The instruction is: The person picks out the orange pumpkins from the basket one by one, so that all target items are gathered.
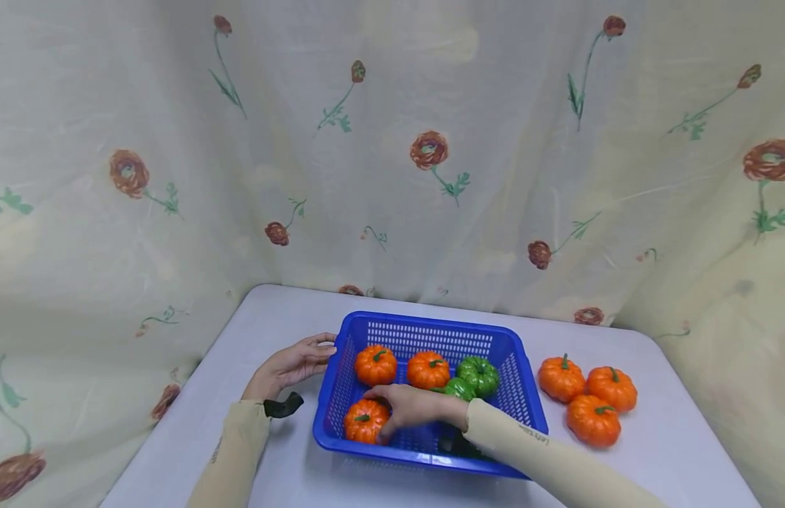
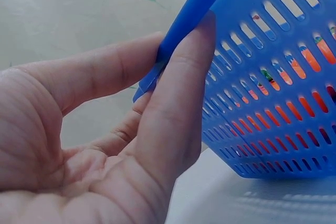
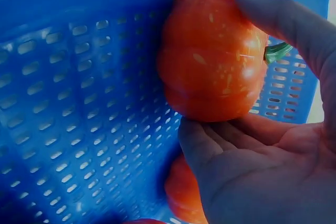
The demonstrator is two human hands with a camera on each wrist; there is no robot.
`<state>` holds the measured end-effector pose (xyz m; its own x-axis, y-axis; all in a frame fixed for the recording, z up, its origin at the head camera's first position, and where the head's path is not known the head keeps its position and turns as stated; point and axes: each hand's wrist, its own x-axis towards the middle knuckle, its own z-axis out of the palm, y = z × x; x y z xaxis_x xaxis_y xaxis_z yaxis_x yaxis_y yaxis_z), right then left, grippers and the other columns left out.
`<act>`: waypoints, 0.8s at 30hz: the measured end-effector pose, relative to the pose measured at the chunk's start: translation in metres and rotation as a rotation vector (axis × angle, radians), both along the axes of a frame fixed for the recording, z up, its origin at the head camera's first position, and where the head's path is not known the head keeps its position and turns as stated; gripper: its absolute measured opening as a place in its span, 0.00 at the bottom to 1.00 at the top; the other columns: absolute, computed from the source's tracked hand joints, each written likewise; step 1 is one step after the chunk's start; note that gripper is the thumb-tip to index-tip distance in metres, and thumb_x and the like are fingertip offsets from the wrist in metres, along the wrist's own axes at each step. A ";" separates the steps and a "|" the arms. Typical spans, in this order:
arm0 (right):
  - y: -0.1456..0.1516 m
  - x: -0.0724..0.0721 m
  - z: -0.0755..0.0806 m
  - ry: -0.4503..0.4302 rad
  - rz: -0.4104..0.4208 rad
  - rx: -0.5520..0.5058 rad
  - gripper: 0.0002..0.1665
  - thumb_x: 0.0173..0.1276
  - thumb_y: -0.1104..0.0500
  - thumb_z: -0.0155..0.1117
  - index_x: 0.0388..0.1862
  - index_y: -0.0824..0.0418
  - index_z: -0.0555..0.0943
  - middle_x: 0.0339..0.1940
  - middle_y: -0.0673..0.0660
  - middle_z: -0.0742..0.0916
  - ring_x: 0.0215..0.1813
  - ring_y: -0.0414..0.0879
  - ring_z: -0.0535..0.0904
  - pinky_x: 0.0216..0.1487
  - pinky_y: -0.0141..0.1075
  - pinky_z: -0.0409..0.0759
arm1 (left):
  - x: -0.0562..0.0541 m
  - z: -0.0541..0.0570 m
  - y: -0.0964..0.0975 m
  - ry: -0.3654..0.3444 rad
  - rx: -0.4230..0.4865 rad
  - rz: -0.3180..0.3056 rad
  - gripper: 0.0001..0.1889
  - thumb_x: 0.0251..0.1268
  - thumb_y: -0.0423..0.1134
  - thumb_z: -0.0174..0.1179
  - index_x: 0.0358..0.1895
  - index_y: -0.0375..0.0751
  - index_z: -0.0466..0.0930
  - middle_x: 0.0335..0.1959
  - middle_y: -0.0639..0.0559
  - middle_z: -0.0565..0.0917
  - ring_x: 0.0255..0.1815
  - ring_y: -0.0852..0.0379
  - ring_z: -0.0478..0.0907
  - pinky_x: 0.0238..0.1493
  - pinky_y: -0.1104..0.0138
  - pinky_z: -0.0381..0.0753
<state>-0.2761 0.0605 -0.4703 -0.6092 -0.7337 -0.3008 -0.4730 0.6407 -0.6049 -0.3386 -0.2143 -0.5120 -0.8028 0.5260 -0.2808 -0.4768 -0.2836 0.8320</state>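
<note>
My left hand (image 1: 297,363) pinches the left rim of a blue plastic basket (image 1: 424,322); the left wrist view shows thumb and fingers on either side of the rim (image 2: 194,9). Inside the basket, my right hand (image 1: 414,407) grips a small orange pumpkin (image 1: 361,423) in the near left corner. Seen from the right wrist, thumb and fingers hold opposite sides of that pumpkin (image 3: 212,56), its green stem towards the palm. Two more orange pumpkins (image 1: 375,365) (image 1: 427,371) and two green pumpkins (image 1: 480,374) (image 1: 459,388) lie farther back in the basket, one green one partly hidden by my right arm.
Three orange pumpkins (image 1: 594,421) sit grouped on the white table (image 1: 291,303), just right of the basket. A floral curtain (image 1: 392,176) hangs behind the table and along both sides. My right forearm crosses over the basket's near right part.
</note>
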 end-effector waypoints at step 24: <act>0.024 0.005 0.016 0.009 -0.108 -0.139 0.42 0.49 0.49 0.76 0.63 0.57 0.74 0.56 0.52 0.82 0.54 0.43 0.78 0.60 0.42 0.78 | 0.001 0.001 0.001 0.026 -0.015 -0.018 0.17 0.71 0.28 0.50 0.59 0.41 0.61 0.45 0.48 0.82 0.41 0.57 0.84 0.47 0.66 0.85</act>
